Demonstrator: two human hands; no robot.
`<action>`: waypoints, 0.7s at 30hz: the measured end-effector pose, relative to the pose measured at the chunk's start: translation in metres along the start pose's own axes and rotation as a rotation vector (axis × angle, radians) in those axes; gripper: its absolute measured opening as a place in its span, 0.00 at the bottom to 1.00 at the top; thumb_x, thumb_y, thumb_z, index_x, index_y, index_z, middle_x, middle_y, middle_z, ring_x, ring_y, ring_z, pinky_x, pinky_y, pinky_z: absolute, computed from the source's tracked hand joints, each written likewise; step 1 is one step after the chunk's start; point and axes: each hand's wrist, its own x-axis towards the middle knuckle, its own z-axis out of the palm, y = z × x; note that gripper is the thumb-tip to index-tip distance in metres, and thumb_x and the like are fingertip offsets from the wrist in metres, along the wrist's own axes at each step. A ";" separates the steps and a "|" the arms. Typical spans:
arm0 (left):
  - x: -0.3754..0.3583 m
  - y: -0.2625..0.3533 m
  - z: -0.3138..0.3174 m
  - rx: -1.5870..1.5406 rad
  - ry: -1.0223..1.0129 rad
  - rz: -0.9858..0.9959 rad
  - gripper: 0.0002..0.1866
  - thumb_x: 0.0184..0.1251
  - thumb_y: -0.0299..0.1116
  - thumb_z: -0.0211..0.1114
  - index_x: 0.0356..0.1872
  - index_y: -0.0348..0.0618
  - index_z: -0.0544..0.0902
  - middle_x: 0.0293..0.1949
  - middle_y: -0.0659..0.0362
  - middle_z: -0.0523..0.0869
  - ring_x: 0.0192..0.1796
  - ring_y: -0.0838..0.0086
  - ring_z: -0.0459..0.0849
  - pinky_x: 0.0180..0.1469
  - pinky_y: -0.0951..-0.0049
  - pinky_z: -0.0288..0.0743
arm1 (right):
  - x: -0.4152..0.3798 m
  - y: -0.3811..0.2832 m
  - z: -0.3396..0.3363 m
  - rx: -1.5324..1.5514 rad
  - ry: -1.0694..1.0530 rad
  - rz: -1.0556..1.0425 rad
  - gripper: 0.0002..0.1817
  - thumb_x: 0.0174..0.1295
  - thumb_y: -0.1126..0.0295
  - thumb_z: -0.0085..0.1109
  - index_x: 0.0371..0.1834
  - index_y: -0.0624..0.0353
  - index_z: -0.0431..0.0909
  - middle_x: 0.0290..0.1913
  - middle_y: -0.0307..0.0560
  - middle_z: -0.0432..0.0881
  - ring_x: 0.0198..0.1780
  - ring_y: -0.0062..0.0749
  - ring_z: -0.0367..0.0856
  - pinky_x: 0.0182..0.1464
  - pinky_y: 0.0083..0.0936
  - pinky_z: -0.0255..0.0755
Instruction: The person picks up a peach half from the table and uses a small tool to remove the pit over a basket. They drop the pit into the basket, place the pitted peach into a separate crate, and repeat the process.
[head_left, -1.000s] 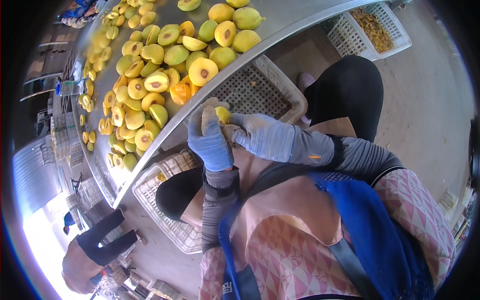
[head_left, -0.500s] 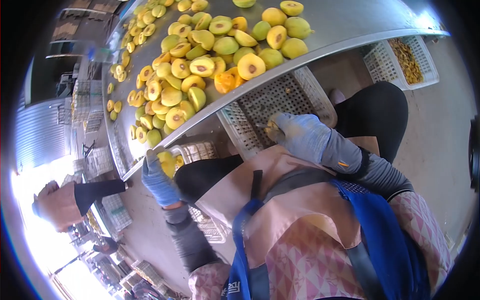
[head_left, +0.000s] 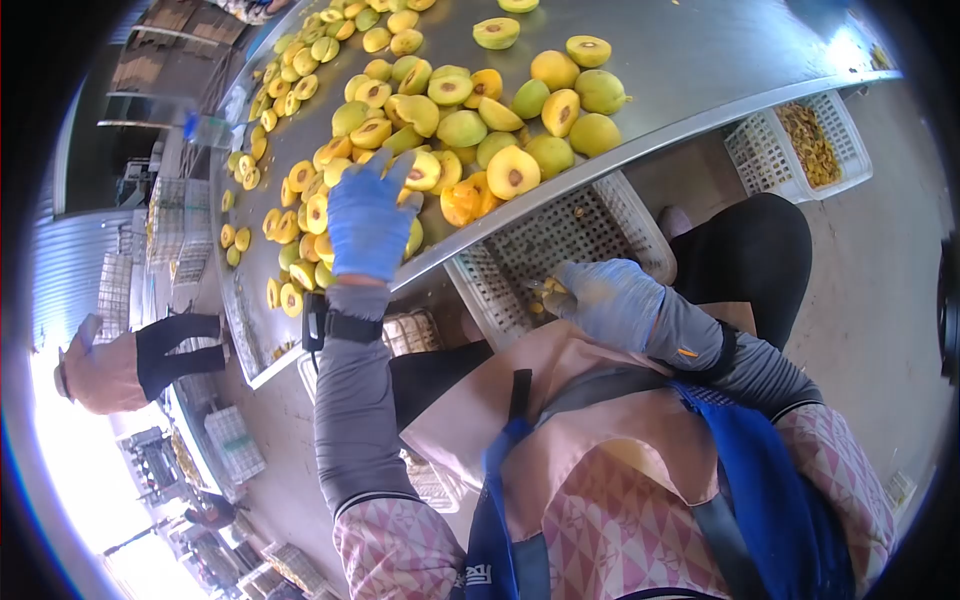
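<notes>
Halved yellow-green fruits (head_left: 461,129) lie heaped on the metal table (head_left: 680,85). My left hand (head_left: 368,222), in a blue glove, is over the heap with its fingers spread on the fruit halves; no fruit is seen gripped in it. My right hand (head_left: 605,303), also gloved, is closed in front of my apron, above the edge of a white basket (head_left: 640,220). Between its fingers is a small tool with yellowish bits, mostly hidden by the glove. A torn orange fruit piece (head_left: 460,203) lies near the table's edge.
Another white basket (head_left: 757,150), holding brownish-yellow pieces, stands on the floor at the upper right. A white basket (head_left: 412,332) is below the table's edge beside my left forearm. A person (head_left: 110,370) stands at the far left near stacked crates (head_left: 178,225).
My left hand has moved from below the table's edge up onto the fruit heap, and the yellow fruit seen at it earlier is gone. My right hand has stayed closed near the basket.
</notes>
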 end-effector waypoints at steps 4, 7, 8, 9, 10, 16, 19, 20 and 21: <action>0.027 -0.001 0.022 0.042 -0.205 -0.086 0.22 0.48 0.39 0.71 0.48 0.48 0.83 0.46 0.51 0.82 0.45 0.55 0.80 0.47 0.58 0.75 | 0.000 -0.002 -0.003 0.071 -0.019 0.023 0.16 0.64 0.58 0.58 0.37 0.62 0.73 0.27 0.59 0.80 0.32 0.58 0.81 0.34 0.46 0.75; 0.022 0.011 0.020 0.114 -0.202 -0.114 0.25 0.44 0.38 0.74 0.48 0.49 0.82 0.45 0.54 0.83 0.45 0.59 0.81 0.48 0.59 0.75 | 0.001 -0.003 -0.009 0.184 0.044 0.031 0.17 0.66 0.58 0.57 0.40 0.63 0.71 0.29 0.61 0.80 0.33 0.59 0.80 0.35 0.46 0.74; 0.012 0.021 0.019 -0.070 -0.019 -0.184 0.23 0.47 0.32 0.73 0.49 0.45 0.80 0.42 0.54 0.84 0.42 0.62 0.82 0.47 0.66 0.77 | 0.003 -0.004 -0.011 0.271 0.097 0.001 0.17 0.66 0.57 0.56 0.41 0.63 0.71 0.30 0.62 0.80 0.34 0.60 0.80 0.36 0.46 0.74; 0.004 0.030 0.016 -0.075 -0.023 -0.172 0.23 0.47 0.32 0.73 0.49 0.45 0.80 0.42 0.54 0.84 0.42 0.62 0.82 0.47 0.66 0.77 | 0.005 -0.006 -0.015 0.275 0.104 0.011 0.17 0.66 0.57 0.56 0.41 0.63 0.71 0.30 0.62 0.80 0.34 0.60 0.80 0.36 0.46 0.74; -0.004 0.041 0.012 -0.515 -0.003 -0.382 0.23 0.49 0.28 0.71 0.51 0.43 0.79 0.42 0.54 0.83 0.42 0.66 0.82 0.46 0.69 0.77 | 0.007 -0.008 -0.018 0.410 0.126 -0.003 0.18 0.67 0.56 0.55 0.41 0.63 0.71 0.31 0.62 0.79 0.35 0.60 0.80 0.37 0.45 0.73; -0.034 0.136 -0.015 -1.926 -0.008 -0.967 0.19 0.65 0.37 0.61 0.55 0.40 0.75 0.44 0.55 0.83 0.45 0.73 0.81 0.45 0.75 0.79 | 0.006 -0.016 -0.010 0.490 0.194 -0.038 0.16 0.70 0.58 0.52 0.45 0.63 0.73 0.36 0.62 0.79 0.38 0.55 0.80 0.36 0.43 0.72; -0.042 0.145 -0.016 -2.214 0.056 -1.095 0.22 0.72 0.47 0.52 0.54 0.39 0.75 0.43 0.53 0.83 0.46 0.71 0.82 0.46 0.74 0.79 | 0.001 -0.018 -0.006 0.427 0.354 -0.084 0.13 0.68 0.62 0.55 0.43 0.63 0.72 0.28 0.60 0.79 0.29 0.56 0.79 0.32 0.43 0.72; -0.045 0.145 -0.014 -2.291 0.073 -1.088 0.24 0.74 0.51 0.47 0.53 0.39 0.75 0.42 0.52 0.83 0.46 0.69 0.82 0.46 0.73 0.78 | -0.001 -0.019 -0.005 0.427 0.352 -0.083 0.13 0.68 0.62 0.55 0.43 0.63 0.72 0.28 0.60 0.79 0.29 0.56 0.79 0.32 0.43 0.72; -0.046 0.147 -0.013 -2.290 0.072 -1.091 0.24 0.74 0.51 0.47 0.53 0.39 0.75 0.42 0.52 0.83 0.46 0.69 0.82 0.46 0.73 0.78 | -0.002 -0.020 -0.003 0.378 0.338 -0.087 0.13 0.68 0.62 0.55 0.43 0.63 0.72 0.27 0.59 0.79 0.28 0.56 0.79 0.31 0.43 0.72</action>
